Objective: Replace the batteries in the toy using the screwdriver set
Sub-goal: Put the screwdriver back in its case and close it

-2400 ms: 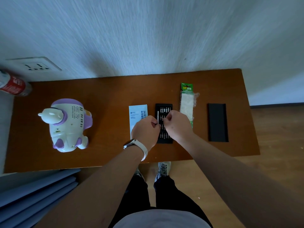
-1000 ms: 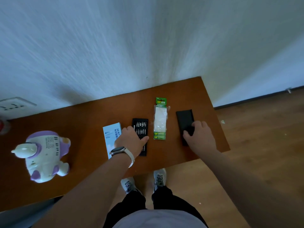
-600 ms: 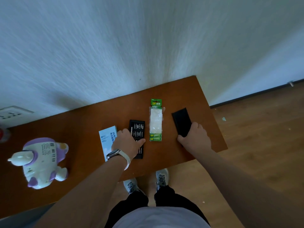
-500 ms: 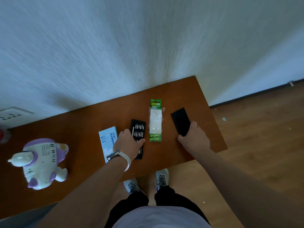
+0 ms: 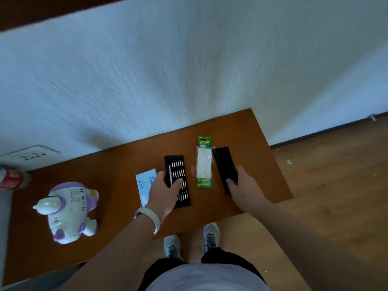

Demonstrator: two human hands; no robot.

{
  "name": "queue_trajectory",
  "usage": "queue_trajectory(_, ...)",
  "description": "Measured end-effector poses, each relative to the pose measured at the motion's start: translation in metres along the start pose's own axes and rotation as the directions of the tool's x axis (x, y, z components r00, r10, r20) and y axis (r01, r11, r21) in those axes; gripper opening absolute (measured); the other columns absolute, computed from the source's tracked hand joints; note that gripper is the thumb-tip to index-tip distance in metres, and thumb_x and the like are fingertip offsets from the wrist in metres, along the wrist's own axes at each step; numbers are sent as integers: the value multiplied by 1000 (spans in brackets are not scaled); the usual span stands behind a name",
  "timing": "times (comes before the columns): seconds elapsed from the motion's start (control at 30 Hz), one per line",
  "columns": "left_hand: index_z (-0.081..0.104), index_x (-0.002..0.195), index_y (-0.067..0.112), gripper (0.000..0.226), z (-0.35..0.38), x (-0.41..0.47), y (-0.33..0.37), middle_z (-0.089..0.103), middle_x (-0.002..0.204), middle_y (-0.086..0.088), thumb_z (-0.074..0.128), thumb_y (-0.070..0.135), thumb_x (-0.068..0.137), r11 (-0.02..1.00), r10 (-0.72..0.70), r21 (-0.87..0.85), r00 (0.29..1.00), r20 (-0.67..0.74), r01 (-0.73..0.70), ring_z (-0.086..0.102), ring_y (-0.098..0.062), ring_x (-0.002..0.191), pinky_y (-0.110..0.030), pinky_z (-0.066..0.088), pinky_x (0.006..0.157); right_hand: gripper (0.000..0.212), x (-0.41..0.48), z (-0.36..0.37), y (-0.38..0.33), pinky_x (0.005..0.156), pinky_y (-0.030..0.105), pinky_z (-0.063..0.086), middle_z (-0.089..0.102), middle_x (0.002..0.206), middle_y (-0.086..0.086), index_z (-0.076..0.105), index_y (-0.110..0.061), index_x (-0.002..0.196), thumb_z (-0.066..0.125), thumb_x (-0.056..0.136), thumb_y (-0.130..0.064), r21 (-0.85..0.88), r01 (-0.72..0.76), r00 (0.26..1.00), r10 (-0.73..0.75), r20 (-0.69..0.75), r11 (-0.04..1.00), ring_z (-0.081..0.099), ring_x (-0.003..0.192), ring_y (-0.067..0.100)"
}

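Tray [image 5: 178, 165] in left grip [image 5: 163, 195], lid [image 5: 224, 162] in right grip [image 5: 244, 190].

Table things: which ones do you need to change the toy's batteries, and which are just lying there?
For the job: white-and-purple toy; screwdriver bit tray, gripped by the left hand; black case cover, held by the right hand; GP battery pack.
Just lying about: blue-and-white leaflet; red-labelled bottle; wall socket.

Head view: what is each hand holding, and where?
Left hand grips the bit tray across its middle; right hand grips the black cover at its near end.
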State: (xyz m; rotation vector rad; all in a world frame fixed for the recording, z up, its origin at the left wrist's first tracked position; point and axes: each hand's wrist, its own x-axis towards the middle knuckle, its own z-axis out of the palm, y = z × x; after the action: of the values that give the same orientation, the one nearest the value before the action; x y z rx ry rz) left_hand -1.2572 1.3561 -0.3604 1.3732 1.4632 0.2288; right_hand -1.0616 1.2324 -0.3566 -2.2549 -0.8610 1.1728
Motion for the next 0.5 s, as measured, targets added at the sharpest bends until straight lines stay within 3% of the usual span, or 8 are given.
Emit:
queue_trajectory(0.17, 60, 115, 23, 21, -23, -23, 29, 72, 107, -3, 64, 17, 96, 953, 19, -302, 999, 45, -4, 73, -23, 94, -48, 62, 80, 38, -32, -3, -39, 52, 30, 46, 67, 91, 5, 31, -35, 142, 36, 105, -25, 11, 157, 981, -157, 114, 988, 64, 70, 25)
queue_trajectory(0.33, 62, 113, 17, 18, -47, -39, 59, 73, 105, -8, 59, 8, 97, 877, 73, -478, 996, 54, -38, 73, -27, 94, -48, 61, 79, 50, -56, -4, -74, 47, 29, 35, 60, 72, 3, 24, -46, 144, 35, 104, -19, -19, 324, 934, -316, 168, 946, 47, 52, 13)
queue_trajectory(0.5, 63, 114, 16, 20, -67, -53, 76, 74, 104, -6, 57, 7, 98, 839, 126, -538, 991, 36, -87, 74, -24, 93, -45, 61, 76, 61, -71, -4, -103, 50, 15, 36, 56, 93, -17, 21, -47, 147, 40, 100, -14, -32, 427, 892, -415, 181, 904, 53, 57, -2)
